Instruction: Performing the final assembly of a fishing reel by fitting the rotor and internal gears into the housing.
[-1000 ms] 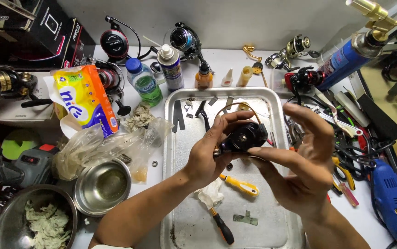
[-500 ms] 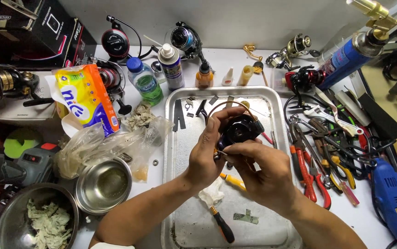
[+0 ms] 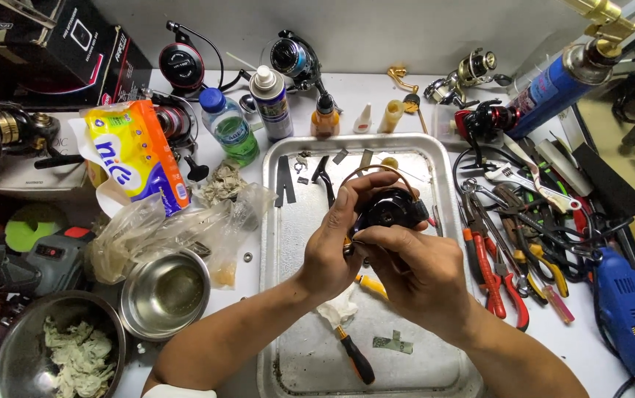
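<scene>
Both my hands hold a black fishing reel body (image 3: 391, 210) above a metal tray (image 3: 288, 324). My left hand (image 3: 336, 239) grips the reel from the left side. My right hand (image 3: 413, 269) covers its lower front, fingers pinched on the underside, hiding what they touch. On the tray lie a yellow-handled screwdriver (image 3: 370, 286), a black-and-orange screwdriver (image 3: 354, 357), a white rag (image 3: 338, 309) and small dark reel parts (image 3: 286, 179) near the far edge.
Pliers and wrenches (image 3: 505, 243) pile up right of the tray, with a blue power tool (image 3: 627, 317) and a blue gas torch (image 3: 560, 81). Left stand two steel bowls (image 3: 164, 293), plastic bags, a yellow tissue pack (image 3: 135, 156), bottles and several other reels.
My right hand has come in from the right side of the reel and now covers its lower front. The reel stays held over the tray, shifted slightly.
</scene>
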